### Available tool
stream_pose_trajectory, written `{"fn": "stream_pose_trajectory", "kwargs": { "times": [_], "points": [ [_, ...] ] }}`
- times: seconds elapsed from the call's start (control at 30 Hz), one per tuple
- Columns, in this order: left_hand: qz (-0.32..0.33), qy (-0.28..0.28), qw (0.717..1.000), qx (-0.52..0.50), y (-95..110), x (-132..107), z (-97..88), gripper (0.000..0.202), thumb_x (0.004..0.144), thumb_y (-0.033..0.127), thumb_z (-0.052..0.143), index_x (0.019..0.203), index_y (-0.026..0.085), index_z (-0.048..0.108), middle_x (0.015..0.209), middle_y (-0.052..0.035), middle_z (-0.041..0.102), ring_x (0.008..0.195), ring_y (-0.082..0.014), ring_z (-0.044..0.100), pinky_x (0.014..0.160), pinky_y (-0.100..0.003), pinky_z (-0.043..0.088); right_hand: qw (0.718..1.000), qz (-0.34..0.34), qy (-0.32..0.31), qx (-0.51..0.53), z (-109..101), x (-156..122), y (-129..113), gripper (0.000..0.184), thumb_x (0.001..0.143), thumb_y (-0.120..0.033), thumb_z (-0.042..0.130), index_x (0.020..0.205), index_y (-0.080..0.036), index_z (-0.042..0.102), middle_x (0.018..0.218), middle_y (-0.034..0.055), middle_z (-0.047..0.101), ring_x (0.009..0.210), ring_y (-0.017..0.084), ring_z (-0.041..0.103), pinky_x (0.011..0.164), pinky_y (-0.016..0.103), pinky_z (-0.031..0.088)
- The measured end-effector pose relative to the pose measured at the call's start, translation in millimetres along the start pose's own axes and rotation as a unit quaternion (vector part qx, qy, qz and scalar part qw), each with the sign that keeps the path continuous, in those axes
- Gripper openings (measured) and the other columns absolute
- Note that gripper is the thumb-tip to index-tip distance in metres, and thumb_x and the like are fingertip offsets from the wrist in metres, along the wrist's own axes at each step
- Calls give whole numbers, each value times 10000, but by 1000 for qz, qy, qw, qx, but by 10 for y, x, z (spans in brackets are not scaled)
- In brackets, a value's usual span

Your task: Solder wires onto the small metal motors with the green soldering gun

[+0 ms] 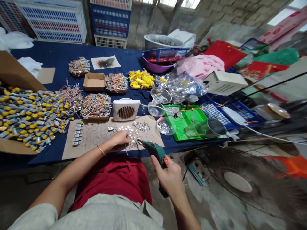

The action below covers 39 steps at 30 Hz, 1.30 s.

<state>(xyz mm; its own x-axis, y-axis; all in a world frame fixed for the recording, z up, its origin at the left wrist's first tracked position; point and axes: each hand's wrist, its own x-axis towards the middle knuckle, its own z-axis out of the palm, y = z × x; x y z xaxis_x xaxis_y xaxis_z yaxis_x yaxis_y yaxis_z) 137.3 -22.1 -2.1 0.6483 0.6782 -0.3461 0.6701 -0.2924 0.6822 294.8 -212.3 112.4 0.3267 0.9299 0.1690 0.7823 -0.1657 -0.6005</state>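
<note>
My left hand (120, 138) rests on a brown cardboard sheet (91, 140), curled over a scattered heap of small silver metal pieces (135, 130). Its fingertips are hidden, and I cannot tell whether it pinches anything. My right hand (168, 179) grips a green hot glue gun (154, 150), whose metal nozzle points at the heap. A short row of small silver motors (77, 134) lies on the sheet's left side. One small part (110, 129) sits alone nearer my left hand.
The blue-covered table (55, 60) holds a box of yellow-capped motors (26, 116), trays of wired motors (96, 107), a white vent fan (126, 110), a glass bowl of silver pieces (165, 126) and a green plastic tray (184, 123). Stacked crates (110, 22) stand behind.
</note>
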Motion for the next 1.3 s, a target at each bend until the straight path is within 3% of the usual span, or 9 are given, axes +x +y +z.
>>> {"fn": "stream_pose_trajectory", "kwargs": {
  "times": [0.77,0.9,1.0,1.1,1.17,1.23,1.3],
  "points": [
    [7,10,1000,-24,-6,-26,-26,110,638,151,550,572,130,635,507,8,561,518,-107,511,500,-201,320,1000,24,-1,2,6,-20,50,406,860,-531,534,730,-180,691,460,16,591,477,177,587,474,233,415],
    [-43,70,993,-86,-139,-209,-80,115,670,159,550,650,120,656,547,-5,609,524,-113,544,503,-192,352,997,63,30,17,1,-30,96,454,838,-573,533,660,-176,662,465,33,603,472,181,587,466,240,423],
    [-75,115,984,-115,-308,-486,-86,195,767,203,499,710,124,667,583,-20,637,563,-133,591,556,-208,420,992,106,31,52,68,4,101,503,830,-604,514,573,-184,618,452,46,599,459,183,584,455,247,427],
    [-48,206,973,-86,-436,-828,-49,265,864,252,447,877,150,690,835,-63,712,811,-177,649,762,-267,479,986,133,22,94,199,57,76,536,811,-636,513,539,-183,605,447,56,598,460,189,591,442,250,430],
    [-20,273,961,-42,-463,-1005,-15,256,879,265,473,1016,170,667,1063,-86,687,1023,-202,602,914,-311,438,982,146,20,119,293,78,61,542,798,-645,525,518,-186,590,442,59,595,456,191,591,447,254,439],
    [-11,286,958,9,-440,-1077,9,226,871,277,520,1028,186,655,1130,-88,652,1111,-224,535,973,-353,390,975,163,17,147,371,80,60,536,791,-645,540,515,-188,578,444,60,597,452,192,591,456,259,451],
    [-20,247,967,52,-380,-1036,13,177,866,298,546,951,197,663,1069,-75,647,1088,-237,509,957,-383,369,965,187,12,181,420,67,70,519,778,-647,560,552,-180,594,450,61,603,444,198,592,449,266,457]
  ]
}}
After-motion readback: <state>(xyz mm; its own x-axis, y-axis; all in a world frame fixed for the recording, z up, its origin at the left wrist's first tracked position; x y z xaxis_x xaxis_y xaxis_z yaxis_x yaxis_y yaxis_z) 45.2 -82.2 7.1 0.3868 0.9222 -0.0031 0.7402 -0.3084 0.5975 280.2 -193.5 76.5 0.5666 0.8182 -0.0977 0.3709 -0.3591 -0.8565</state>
